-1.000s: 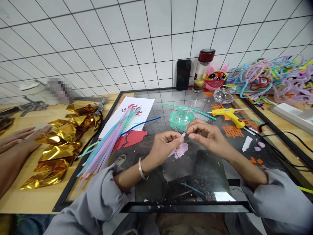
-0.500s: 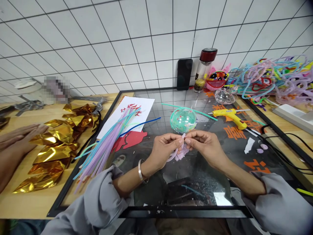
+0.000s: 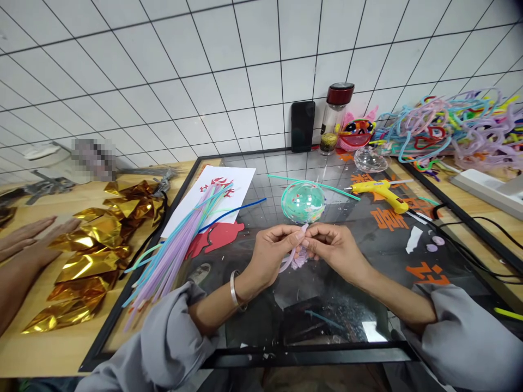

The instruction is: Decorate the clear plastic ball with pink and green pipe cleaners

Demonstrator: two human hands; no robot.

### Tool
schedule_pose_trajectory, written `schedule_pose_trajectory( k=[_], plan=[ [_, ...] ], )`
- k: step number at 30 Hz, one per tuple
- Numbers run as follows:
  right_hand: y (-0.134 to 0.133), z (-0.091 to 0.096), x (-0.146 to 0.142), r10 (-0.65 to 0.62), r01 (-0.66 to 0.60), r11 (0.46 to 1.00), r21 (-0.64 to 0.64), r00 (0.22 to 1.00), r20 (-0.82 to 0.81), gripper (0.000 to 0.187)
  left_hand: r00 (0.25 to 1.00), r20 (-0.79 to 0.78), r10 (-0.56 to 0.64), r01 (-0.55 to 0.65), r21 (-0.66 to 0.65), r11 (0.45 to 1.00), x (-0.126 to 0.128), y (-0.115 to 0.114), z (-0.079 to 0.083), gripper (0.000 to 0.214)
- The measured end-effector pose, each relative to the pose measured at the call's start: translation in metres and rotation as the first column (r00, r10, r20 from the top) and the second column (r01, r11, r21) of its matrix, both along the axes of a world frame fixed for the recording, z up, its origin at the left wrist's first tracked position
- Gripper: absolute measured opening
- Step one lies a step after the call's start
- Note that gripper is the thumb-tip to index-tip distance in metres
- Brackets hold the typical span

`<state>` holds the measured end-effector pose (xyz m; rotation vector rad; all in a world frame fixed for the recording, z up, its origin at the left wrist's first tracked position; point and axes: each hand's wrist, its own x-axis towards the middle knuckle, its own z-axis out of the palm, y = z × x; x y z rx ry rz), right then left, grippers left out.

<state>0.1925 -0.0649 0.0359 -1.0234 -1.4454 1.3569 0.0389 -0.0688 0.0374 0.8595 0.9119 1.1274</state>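
Over the middle of the dark glass panel [image 3: 253, 294], my left hand [image 3: 275, 250] and my right hand [image 3: 335, 247] meet, fingertips nearly touching. Both are closed in a pinch on a lilac pipe cleaner [image 3: 287, 262]. One end pokes up between the fingers, and a fuzzy coiled part hangs below them, half hidden by my hands. Just beyond sits a clear plastic dome [image 3: 308, 200] with green pipe cleaner looped round it. To the left lies a bundle of lilac and blue pipe cleaners [image 3: 175, 250], partly on white paper [image 3: 241, 182].
A yellow glue gun [image 3: 379, 190] lies at right, its cable trailing. Behind stand a phone [image 3: 303, 126], a glass bottle [image 3: 332, 120] and a heap of pipe cleaners [image 3: 433, 128]. Red paper cutouts [image 3: 224, 238] lie left. Another person's hands [image 3: 36, 239] rest beside crumpled gold foil [image 3: 90, 256].
The view has shifted slightly. My hands stay together on the lilac pipe cleaner, its upper end now showing a little more. The other person's hands have spread slightly apart.
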Motion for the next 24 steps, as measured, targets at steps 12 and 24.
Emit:
schedule_pose_trajectory(
  k=[12, 24],
  plan=[
    [0.001, 0.001, 0.006, -0.116, -0.019, 0.899, 0.438, 0.953, 0.281, 0.021, 0.987, -0.157, 0.043, -0.011, 0.199, 0.980, -0.002, 0.000, -0.005, 0.024],
    [0.032, 0.017, 0.043, -0.401, 0.006, 0.777, 0.630, 0.776, 0.487, 0.024, 0.954, -0.277, 0.112, -0.019, 0.319, 0.948, -0.009, 0.000, 0.000, 0.018]
  ],
)
